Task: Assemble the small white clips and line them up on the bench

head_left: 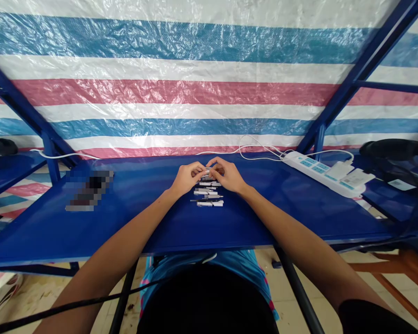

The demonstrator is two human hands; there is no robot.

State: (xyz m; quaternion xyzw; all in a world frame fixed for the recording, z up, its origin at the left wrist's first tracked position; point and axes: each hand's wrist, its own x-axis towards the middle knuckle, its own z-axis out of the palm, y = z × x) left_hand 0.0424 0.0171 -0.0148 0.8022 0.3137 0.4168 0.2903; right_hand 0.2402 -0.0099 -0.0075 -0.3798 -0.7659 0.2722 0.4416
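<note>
Seen from the head camera, the left hand [186, 178] and right hand [228, 175] meet above the middle of a blue surface [153, 220]. Their fingers [214, 168] are drawn in narrow, almost touching at the tips, around a small piece [206, 172] at the far end of a row. That piece is mostly hidden, so I cannot tell whether it is gripped firmly or just touched.

The row of small white pieces [207, 191], some with dark or metal ends, lies directly below the hands. The pieces sit side by side across the surface, stacked closely from far to near, with the nearest just above mid-surface.

To the right, a white power strip [320, 174] lies at an angle near the far edge, with white plugs [348, 177] in its sockets and white cables [261, 150] looping behind it. Well to the left is a pixelated object [90, 190], too blurred to name. A striped plastic tarp [181, 93] hangs behind the surface, crossed by a blue metal frame [362, 69]. Below the near edge, a tiled floor [292, 278] shows.
</note>
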